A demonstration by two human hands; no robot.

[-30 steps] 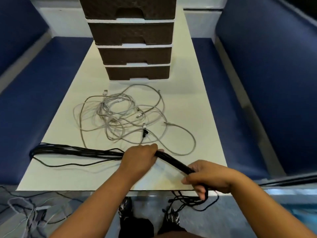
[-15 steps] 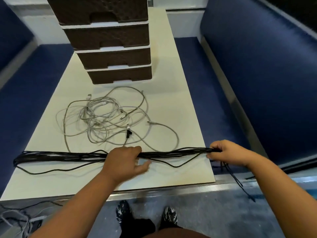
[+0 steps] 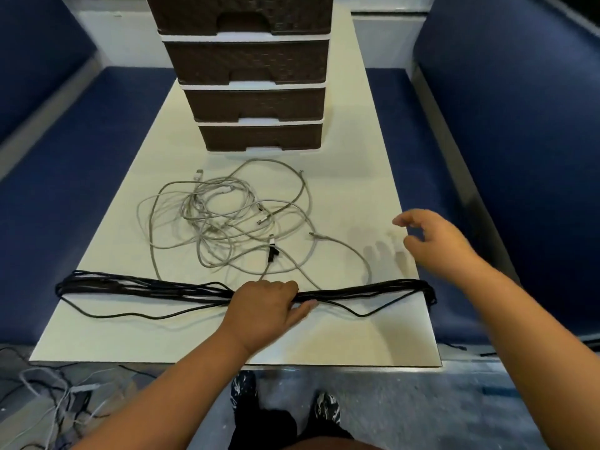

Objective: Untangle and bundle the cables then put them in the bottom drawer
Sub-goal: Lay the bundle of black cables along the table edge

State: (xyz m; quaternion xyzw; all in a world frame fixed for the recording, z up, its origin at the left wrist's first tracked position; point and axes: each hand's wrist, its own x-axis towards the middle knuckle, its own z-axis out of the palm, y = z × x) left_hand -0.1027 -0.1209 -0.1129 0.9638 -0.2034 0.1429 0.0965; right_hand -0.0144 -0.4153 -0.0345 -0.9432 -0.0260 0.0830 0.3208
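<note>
A long black cable bundle (image 3: 146, 287) lies stretched across the near part of the white table (image 3: 373, 336), its right loop end (image 3: 428, 290) at the table's right edge. My left hand (image 3: 263, 306) grips the bundle at its middle. My right hand (image 3: 435, 241) hovers above the table's right edge with relaxed, spread fingers and holds nothing. A tangle of grey cables (image 3: 233, 219) lies loose behind the bundle. The brown drawer unit stands at the back, its bottom drawer (image 3: 259, 138) closed.
Blue cushioned benches (image 3: 65, 190) flank the table on both sides. More loose cables (image 3: 55, 394) lie on the floor at the lower left. My feet (image 3: 282, 401) stand just in front of the table edge.
My right hand let go of the black bundle's right end and rose up and away from it. The bundle now lies flat across the table. My left hand stayed on its middle.
</note>
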